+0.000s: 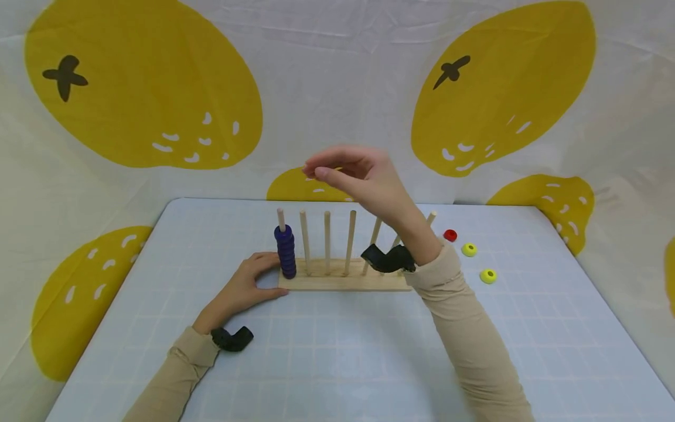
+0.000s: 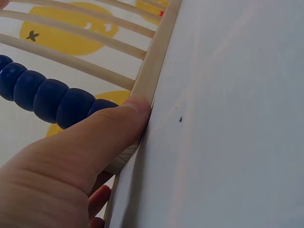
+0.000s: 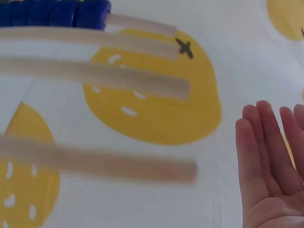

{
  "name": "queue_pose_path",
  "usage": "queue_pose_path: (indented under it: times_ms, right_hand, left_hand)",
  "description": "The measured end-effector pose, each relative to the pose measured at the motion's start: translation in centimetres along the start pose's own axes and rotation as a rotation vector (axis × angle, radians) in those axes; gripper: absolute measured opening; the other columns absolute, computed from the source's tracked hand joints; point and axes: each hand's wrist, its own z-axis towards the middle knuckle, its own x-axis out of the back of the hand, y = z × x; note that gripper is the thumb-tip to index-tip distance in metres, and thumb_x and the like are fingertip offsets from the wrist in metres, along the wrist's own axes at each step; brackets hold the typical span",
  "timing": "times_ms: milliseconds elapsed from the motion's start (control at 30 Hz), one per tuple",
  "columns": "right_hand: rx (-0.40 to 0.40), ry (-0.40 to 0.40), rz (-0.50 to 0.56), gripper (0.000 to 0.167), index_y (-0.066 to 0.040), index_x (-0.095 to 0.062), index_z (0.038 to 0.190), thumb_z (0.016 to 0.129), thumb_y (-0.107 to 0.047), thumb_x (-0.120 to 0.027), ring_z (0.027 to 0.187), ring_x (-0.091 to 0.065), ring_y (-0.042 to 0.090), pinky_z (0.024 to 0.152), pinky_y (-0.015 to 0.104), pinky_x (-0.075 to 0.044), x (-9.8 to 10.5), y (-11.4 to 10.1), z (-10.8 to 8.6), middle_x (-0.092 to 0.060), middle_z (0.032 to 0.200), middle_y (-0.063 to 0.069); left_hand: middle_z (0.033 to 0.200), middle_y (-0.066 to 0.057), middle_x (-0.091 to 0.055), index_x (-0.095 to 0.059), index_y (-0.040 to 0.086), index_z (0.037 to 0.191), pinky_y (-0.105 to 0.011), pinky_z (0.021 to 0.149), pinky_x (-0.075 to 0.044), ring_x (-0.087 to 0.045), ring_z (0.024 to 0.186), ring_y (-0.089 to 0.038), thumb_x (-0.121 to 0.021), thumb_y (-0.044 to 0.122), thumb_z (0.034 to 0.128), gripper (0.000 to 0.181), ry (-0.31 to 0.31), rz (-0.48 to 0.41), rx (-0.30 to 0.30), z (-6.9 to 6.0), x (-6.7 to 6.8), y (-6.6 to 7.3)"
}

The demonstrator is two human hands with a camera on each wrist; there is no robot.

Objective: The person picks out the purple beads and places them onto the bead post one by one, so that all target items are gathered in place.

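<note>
A wooden peg stand (image 1: 343, 284) with a row of upright pegs is on the table. Dark blue beads (image 1: 285, 252) are stacked on its leftmost peg, whose bare tip pokes out above them. My left hand (image 1: 245, 287) grips the left end of the base; the thumb (image 2: 114, 126) lies along the front edge beside the lowest bead, and the other fingers are behind. Above the pegs hovers my right hand (image 1: 364, 176), fingers loosely extended and holding nothing. In the right wrist view its fingers (image 3: 273, 152) are apart from the peg tips. The right arm hides part of the rightmost pegs.
Right of the stand lie a red bead (image 1: 450, 235) and two yellow beads, one farther back (image 1: 469, 249) and one nearer (image 1: 488, 276). A white cloth (image 1: 337, 88) with yellow fruit prints hangs behind the table (image 1: 327, 363).
</note>
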Motion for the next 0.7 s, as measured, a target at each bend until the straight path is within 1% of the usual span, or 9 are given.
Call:
queue_pose_path:
  times_ms: [67, 167, 300, 367, 400, 467, 567, 600, 700]
  right_hand:
    - [0.007, 0.038, -0.029, 0.018, 0.008, -0.07, 0.109, 0.093, 0.006, -0.063, 0.1, -0.067, 0.031, 0.092, 0.043, -0.054, 1.0, -0.6, -0.6, -0.072, 0.107, 0.014]
    - [0.011, 0.098, -0.105, 0.017, 0.007, -0.071, 0.109, 0.093, 0.006, -0.063, 0.101, -0.067, 0.029, 0.092, 0.039, -0.054, 2.5, -1.5, -1.7, -0.072, 0.107, 0.014]
    - [0.035, 0.176, -0.224, 0.018, 0.007, -0.071, 0.108, 0.092, 0.008, -0.063, 0.099, -0.067, 0.028, 0.09, 0.033, -0.054, 4.5, -2.5, -3.6, -0.072, 0.107, 0.015]
    - [0.051, 0.211, -0.274, 0.019, 0.007, -0.071, 0.109, 0.092, 0.01, -0.063, 0.1, -0.066, 0.028, 0.09, 0.031, -0.054, 5.4, -2.8, -4.6, -0.071, 0.108, 0.017]
    - [0.059, 0.228, -0.291, 0.021, 0.008, -0.071, 0.109, 0.091, 0.012, -0.062, 0.1, -0.066, 0.029, 0.09, 0.03, -0.054, 5.9, -3.0, -5.2, -0.071, 0.108, 0.018]
    - [0.067, 0.267, -0.33, 0.023, 0.008, -0.07, 0.111, 0.09, 0.014, -0.062, 0.102, -0.065, 0.03, 0.092, 0.029, -0.053, 6.7, -3.2, -6.3, -0.07, 0.11, 0.02]
    - [0.061, 0.342, -0.394, 0.025, 0.009, -0.069, 0.114, 0.09, 0.015, -0.061, 0.107, -0.063, 0.029, 0.095, 0.027, -0.051, 8.0, -3.4, -8.0, -0.069, 0.113, 0.019]
    - [0.05, 0.374, -0.441, 0.025, 0.01, -0.068, 0.114, 0.091, 0.013, -0.061, 0.108, -0.062, 0.027, 0.096, 0.027, -0.051, 8.1, -3.7, -8.5, -0.068, 0.115, 0.018]
    - [0.015, 0.454, -0.616, 0.025, 0.009, -0.067, 0.117, 0.093, 0.01, -0.06, 0.114, -0.06, 0.021, 0.099, 0.025, -0.048, 8.8, -4.1, -10.1, -0.067, 0.119, 0.015]
  left_hand:
    - [0.134, -0.005, -0.061, -0.063, 0.011, 0.132, -0.051, 0.106, -0.037, -0.048, 0.127, -0.027, -0.09, 0.022, 0.0739, 0.065, -0.001, -0.007, 0.008, 0.1, 0.1, 0.0]
    - [0.134, -0.003, -0.061, -0.063, 0.013, 0.132, -0.05, 0.107, -0.036, -0.049, 0.127, -0.026, -0.088, 0.025, 0.0763, 0.063, -0.021, -0.029, 0.048, 0.1, 0.3, 0.0]
    - [0.138, 0.003, -0.057, -0.059, 0.021, 0.136, -0.048, 0.111, -0.034, -0.047, 0.132, -0.023, -0.084, 0.035, 0.0807, 0.062, -0.084, -0.082, 0.167, 0.1, 1.1, 0.6]
    - [0.14, 0.004, -0.056, -0.057, 0.023, 0.139, -0.048, 0.112, -0.034, -0.045, 0.134, -0.022, -0.081, 0.036, 0.0835, 0.062, -0.109, -0.103, 0.21, 0.1, 1.7, 1.0]
    - [0.141, 0.004, -0.055, -0.057, 0.024, 0.14, -0.048, 0.112, -0.034, -0.045, 0.134, -0.022, -0.08, 0.036, 0.0851, 0.06, -0.114, -0.098, 0.217, 0.1, 2.1, 1.1]
    - [0.142, 0.001, -0.055, -0.056, 0.02, 0.141, -0.049, 0.111, -0.035, -0.046, 0.134, -0.024, -0.076, 0.03, 0.0892, 0.056, -0.11, -0.079, 0.197, 0.2, 2.8, 1.4]
    - [0.142, -0.007, -0.056, -0.055, 0.01, 0.141, -0.052, 0.109, -0.037, -0.048, 0.133, -0.03, -0.07, 0.017, 0.0945, 0.049, -0.073, -0.016, 0.142, 0.2, 4.0, 1.8]
    - [0.142, -0.01, -0.055, -0.055, 0.007, 0.141, -0.054, 0.108, -0.037, -0.048, 0.132, -0.032, -0.068, 0.014, 0.0956, 0.047, -0.054, 0.015, 0.121, 0.2, 4.4, 1.9]
    - [0.144, -0.017, -0.051, -0.051, 0.0, 0.142, -0.059, 0.107, -0.035, -0.045, 0.134, -0.038, -0.061, 0.01, 0.0991, 0.045, -0.006, 0.102, 0.108, 0.0, 5.6, 2.7]
